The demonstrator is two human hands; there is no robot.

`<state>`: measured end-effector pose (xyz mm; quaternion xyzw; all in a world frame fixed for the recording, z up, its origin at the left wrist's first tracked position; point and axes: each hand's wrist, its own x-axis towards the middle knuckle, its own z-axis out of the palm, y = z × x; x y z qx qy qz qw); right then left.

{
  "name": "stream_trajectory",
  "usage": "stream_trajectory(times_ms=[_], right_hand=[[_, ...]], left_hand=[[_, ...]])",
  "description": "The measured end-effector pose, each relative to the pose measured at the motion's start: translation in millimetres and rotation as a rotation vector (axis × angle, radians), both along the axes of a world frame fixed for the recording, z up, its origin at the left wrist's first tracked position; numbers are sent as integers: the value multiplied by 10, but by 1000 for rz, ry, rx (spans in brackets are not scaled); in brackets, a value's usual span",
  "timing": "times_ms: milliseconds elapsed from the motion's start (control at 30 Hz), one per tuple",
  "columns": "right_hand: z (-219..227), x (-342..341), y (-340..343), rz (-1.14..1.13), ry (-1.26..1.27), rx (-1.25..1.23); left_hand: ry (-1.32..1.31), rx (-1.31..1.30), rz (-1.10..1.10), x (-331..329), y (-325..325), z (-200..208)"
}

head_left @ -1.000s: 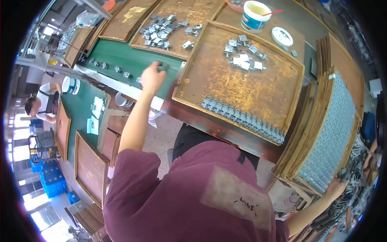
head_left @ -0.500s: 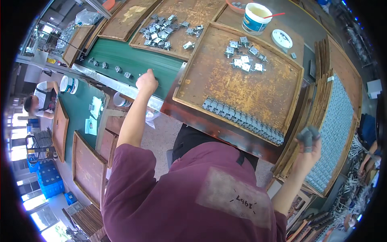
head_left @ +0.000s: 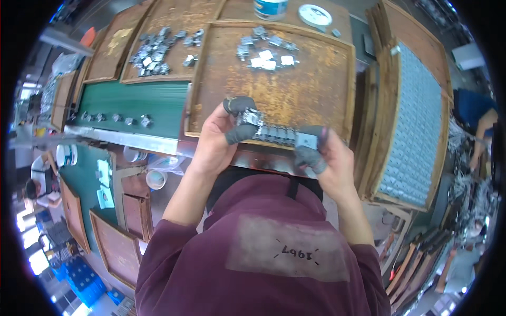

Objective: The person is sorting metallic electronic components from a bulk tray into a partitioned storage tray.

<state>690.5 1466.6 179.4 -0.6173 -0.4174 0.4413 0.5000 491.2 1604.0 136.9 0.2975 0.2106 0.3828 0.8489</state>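
The premises are presenting as a factory assembly workshop. On the left, a green conveyor belt point(head_left: 163, 97) is carrying small metal units point(head_left: 146, 121) in a spaced line. At the centre, a worn wooden tray point(head_left: 316, 87) is holding loose units point(head_left: 266, 60) of similar look. On the right, stacked wooden trays point(head_left: 377, 116) are bearing gray units point(head_left: 414, 126) in close rows. Blue plastic crates point(head_left: 83, 276) are standing at the near left. One co-worker point(head_left: 39, 171) is occupying a green-topped workbench point(head_left: 87, 181) on the left; another person point(head_left: 469, 110) is working on the right, beside pale bundled strands point(head_left: 480, 195), too blurred to identify.
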Motion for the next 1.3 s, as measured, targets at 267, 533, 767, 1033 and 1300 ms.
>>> stream_trajectory(times_ms=[267, 533, 767, 1033, 1300], right_hand=[[138, 109, -81, -36, -782, 279], [-7, 183, -89, -91, -1077, 304], [-137, 52, -30, -184, -1048, 324], [-151, 199, 2, 119, -449, -2], [-103, 75, -49, 80, -444, 118]], left_hand=[[129, 259, -186, 346, -258, 157], [365, 296, -214, 614, -550, 182], [775, 1058, -37, 657, -552, 68], [531, 1168, -79, 608, -372, -54], [509, 1270, -47, 527, -410, 6]])
